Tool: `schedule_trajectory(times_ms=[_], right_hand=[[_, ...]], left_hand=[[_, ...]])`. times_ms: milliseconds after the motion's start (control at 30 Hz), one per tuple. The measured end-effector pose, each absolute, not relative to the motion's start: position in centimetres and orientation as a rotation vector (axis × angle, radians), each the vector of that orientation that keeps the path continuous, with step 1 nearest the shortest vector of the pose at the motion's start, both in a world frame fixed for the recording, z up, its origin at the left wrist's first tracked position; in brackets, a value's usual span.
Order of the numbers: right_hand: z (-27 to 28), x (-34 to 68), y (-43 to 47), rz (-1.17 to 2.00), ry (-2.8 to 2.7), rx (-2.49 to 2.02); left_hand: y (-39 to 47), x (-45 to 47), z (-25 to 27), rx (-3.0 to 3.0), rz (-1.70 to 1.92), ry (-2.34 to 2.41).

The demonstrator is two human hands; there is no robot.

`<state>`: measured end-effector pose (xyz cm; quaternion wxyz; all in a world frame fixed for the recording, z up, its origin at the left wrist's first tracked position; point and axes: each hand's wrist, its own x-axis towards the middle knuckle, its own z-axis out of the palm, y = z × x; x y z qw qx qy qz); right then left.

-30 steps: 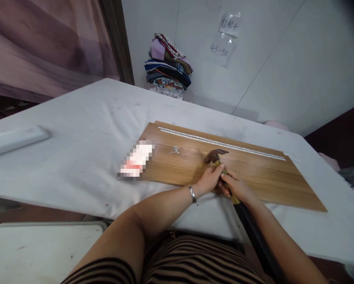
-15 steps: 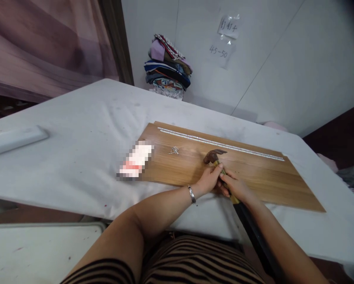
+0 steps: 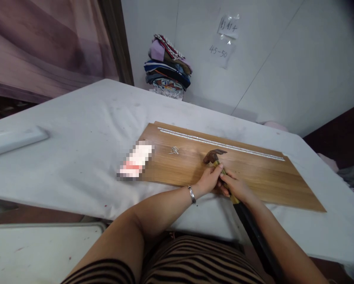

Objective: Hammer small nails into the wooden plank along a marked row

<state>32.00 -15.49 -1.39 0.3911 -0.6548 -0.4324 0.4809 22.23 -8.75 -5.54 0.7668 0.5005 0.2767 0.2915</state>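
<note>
Both my hands are closed round a claw hammer (image 3: 212, 156) with a rusty head and a long handle, yellowish near the head and black below. My left hand (image 3: 208, 179) grips just under the head, and a silver bracelet (image 3: 191, 194) circles that wrist. Right beside it, my right hand (image 3: 236, 185) wraps the handle slightly lower. The hammer's head is over a brown wooden board (image 3: 271, 177) lying on the table. Several small nails (image 3: 174, 150) lie in a loose pile on the board, left of the hammer. Two thin white measuring strips (image 3: 221, 142) run along the board's far side.
A phone-like item, blurred out (image 3: 136, 159), lies across the board's left edge. The table has a white cloth (image 3: 85, 150), with a pale rolled object (image 3: 14, 140) at left. Folded clothes (image 3: 168, 69) are stacked by the wall. A white stool (image 3: 40, 252) stands at lower left.
</note>
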Motion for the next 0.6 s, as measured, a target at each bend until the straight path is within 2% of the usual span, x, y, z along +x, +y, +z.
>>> schedule_trajectory(times_ms=[600], right_hand=[[-2.01,31.92,-15.72,1.182,-1.051,-1.657]], left_hand=[[-8.77,22.38,-6.18,1.150,0.626,0.579]])
